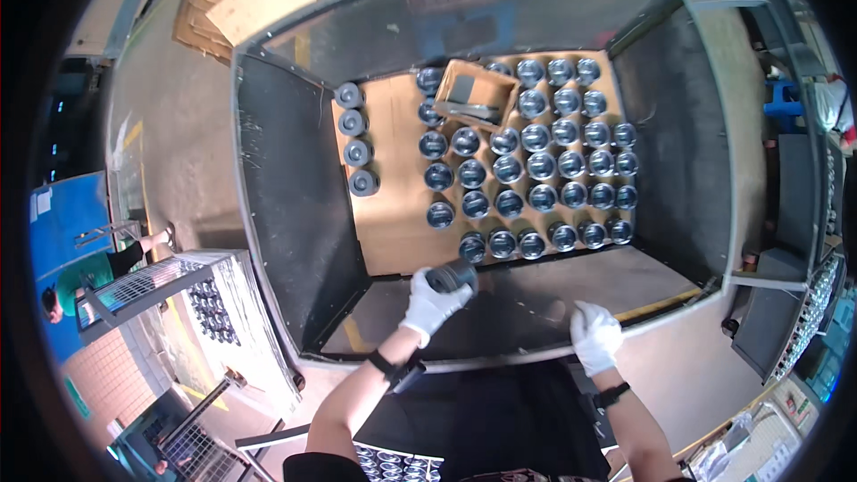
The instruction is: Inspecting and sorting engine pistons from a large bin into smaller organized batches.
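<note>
My left hand [434, 303], in a white glove, grips a dark cylindrical metal part [453, 277] that looks like a piston, over the near side of a big black-walled bin [299, 205]. My right hand [596, 337], also gloved, is over the bin's near wall. Its fingers are partly stretched out, and I see nothing in them. Many similar cylinders with shiny rims [508, 169] stand in rows on a brown cardboard sheet [397, 232] inside the bin. Along its left edge is a separate column of duller grey cylinders [359, 153].
An open cardboard box [478, 94] with dark flat items rests tilted on the far rows. Flattened cardboard [268, 0] lies beyond the bin's far left corner. At the left stand a wire-mesh cart [152, 290] and another person [85, 281]. Racks [794, 187] line the right side.
</note>
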Motion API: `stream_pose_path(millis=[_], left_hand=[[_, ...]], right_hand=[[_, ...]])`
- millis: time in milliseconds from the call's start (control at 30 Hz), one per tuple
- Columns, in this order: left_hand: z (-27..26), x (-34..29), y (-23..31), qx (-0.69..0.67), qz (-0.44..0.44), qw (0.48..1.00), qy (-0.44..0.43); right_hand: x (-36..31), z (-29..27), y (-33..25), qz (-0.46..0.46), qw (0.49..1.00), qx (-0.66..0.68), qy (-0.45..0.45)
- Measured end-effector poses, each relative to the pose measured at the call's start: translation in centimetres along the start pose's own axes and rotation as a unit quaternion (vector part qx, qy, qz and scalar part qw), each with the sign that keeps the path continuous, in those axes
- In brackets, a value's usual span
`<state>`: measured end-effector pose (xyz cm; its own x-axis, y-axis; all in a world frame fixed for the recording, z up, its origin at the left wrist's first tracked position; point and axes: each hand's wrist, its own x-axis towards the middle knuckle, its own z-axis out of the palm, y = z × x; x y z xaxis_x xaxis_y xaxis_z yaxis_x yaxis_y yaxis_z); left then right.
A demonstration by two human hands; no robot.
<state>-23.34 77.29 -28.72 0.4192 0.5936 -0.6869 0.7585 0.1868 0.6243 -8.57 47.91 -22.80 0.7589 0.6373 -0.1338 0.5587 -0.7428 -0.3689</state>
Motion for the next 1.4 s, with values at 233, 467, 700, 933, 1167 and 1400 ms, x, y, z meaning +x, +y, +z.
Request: stream_pose_path(millis=[233, 467, 700, 933, 1167, 1400], left_hand=[[4.0, -21.9, 15.1, 0.068, 0.250, 0.966, 0.014], [6.3, -33.0, 24.4, -0.027, 0.263, 0.945, -0.194], [10.0, -37.4, 28.6, 0.299, 0.507, 0.785, -0.191], [13.2, -41.0, 30.1, 0.103, 0.545, 0.769, -0.316], [13.2, -42.2, 31.4, 0.105, 0.607, 0.760, -0.209], [13.0, -40.8, 30.7, -0.421, 0.099, 0.786, -0.442]], right_hand=[[-1.9, -9.3, -7.4, 0.183, 0.783, 0.595, -0.013], [-6.1, -28.3, -4.5, 0.222, 0.440, 0.869, -0.048], [-12.0, -32.7, 0.3, 0.219, 0.414, 0.883, -0.006], [-16.7, -35.3, 2.0, 0.161, 0.402, 0.901, 0.027], [-18.3, -35.4, 1.1, 0.016, 0.472, 0.880, 0.059], [-17.6, -36.8, -1.3, 0.059, 0.768, 0.598, 0.221]])
